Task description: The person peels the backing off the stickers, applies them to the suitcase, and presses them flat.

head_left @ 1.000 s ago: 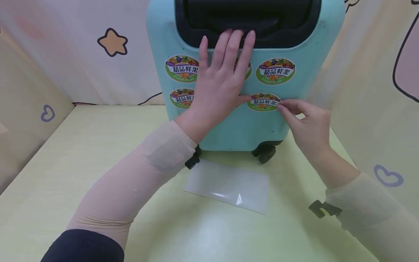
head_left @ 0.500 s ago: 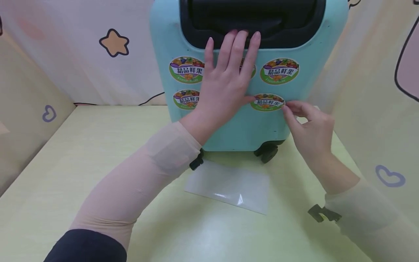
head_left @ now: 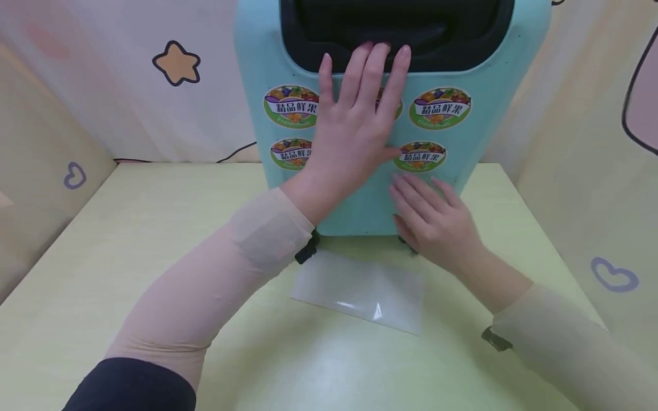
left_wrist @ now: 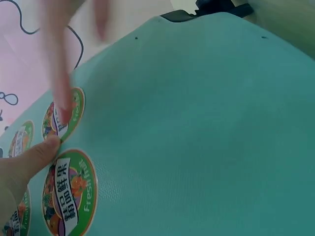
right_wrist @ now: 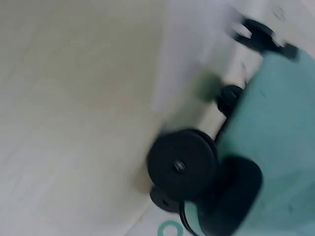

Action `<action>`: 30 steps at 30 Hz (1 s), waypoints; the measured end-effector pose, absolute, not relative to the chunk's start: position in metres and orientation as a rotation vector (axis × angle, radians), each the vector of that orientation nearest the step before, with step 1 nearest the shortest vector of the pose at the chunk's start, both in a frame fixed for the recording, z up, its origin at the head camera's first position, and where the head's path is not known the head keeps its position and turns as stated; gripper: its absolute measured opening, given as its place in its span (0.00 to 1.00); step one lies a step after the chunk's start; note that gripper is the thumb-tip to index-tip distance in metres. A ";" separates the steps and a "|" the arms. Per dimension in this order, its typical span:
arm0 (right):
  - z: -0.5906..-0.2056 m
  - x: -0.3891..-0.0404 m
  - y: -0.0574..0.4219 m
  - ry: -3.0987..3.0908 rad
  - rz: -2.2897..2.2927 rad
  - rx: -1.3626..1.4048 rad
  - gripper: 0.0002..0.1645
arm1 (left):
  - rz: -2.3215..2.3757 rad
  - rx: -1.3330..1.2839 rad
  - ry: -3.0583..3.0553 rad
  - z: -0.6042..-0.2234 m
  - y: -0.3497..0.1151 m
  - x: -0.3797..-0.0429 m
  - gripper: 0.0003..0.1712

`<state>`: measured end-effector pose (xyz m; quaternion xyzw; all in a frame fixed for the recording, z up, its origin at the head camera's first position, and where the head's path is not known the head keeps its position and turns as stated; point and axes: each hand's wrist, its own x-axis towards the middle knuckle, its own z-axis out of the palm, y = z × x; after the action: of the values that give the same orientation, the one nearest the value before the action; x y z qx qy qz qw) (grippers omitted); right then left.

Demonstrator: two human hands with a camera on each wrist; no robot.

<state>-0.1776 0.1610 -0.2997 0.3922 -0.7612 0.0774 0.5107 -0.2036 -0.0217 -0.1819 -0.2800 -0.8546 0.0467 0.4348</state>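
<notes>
A light-blue suitcase (head_left: pixel 360 208) stands upright with oval fruit stickers in two rows on its front. My left hand (head_left: pixel 354 128) lies across the front with fingers spread, fingertips at the black handle recess (head_left: pixel 396 34). Its thumb touches the left edge of the lower right sticker (head_left: pixel 422 156). That hand partly covers the upper middle sticker and hides the lower middle sticker (left_wrist: pixel 71 191), which the left wrist view shows. My right hand (head_left: pixel 437 220), slightly blurred, is just below the lower right sticker, fingers extended and holding nothing. Its blurred finger (left_wrist: pixel 59 73) appears before that sticker in the left wrist view.
A glossy whitish sheet (head_left: pixel 360 291) lies on the pale table (head_left: pixel 247 354) before the suitcase. Black wheels (right_wrist: pixel 182 162) show at the suitcase's base in the right wrist view. Patterned cloth walls (head_left: pixel 103 74) enclose the table at the back and sides.
My right hand has let go of the right edge of the lower right sticker and moved left and down, its fingers straightening. My left hand keeps its place on the suitcase.
</notes>
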 end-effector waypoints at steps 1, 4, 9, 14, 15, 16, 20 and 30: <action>-0.304 -0.180 0.158 -1.873 0.098 0.963 0.23 | 0.117 -0.697 -2.133 -0.182 -0.023 -0.203 0.60; -0.313 -0.185 0.155 -1.982 -0.069 0.922 0.30 | 0.122 -0.707 -2.140 -0.181 -0.026 -0.203 0.60; -0.315 -0.187 0.156 -2.075 -0.114 0.906 0.34 | 0.135 -0.711 -2.136 -0.179 -0.030 -0.203 0.60; -0.315 -0.190 0.157 -2.011 -0.124 0.848 0.34 | 0.146 -0.687 -2.124 -0.177 -0.028 -0.202 0.59; -0.315 -0.191 0.158 -1.998 -0.134 0.834 0.33 | 0.146 -0.686 -2.123 -0.177 -0.027 -0.202 0.59; -0.315 -0.192 0.159 -1.987 -0.148 0.820 0.33 | 0.147 -0.684 -2.121 -0.177 -0.026 -0.202 0.59; -0.317 -0.195 0.164 -1.983 -0.162 0.822 0.33 | 0.146 -0.681 -2.112 -0.178 -0.024 -0.201 0.58; -0.323 -0.199 0.179 -1.964 -0.143 0.812 0.34 | 0.148 -0.678 -2.103 -0.179 -0.022 -0.200 0.56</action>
<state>-0.1994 0.1794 -0.3226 0.3334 -0.8065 -0.0589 0.4847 -0.1996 -0.0222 -0.1787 -0.2738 -0.8495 0.0596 0.4471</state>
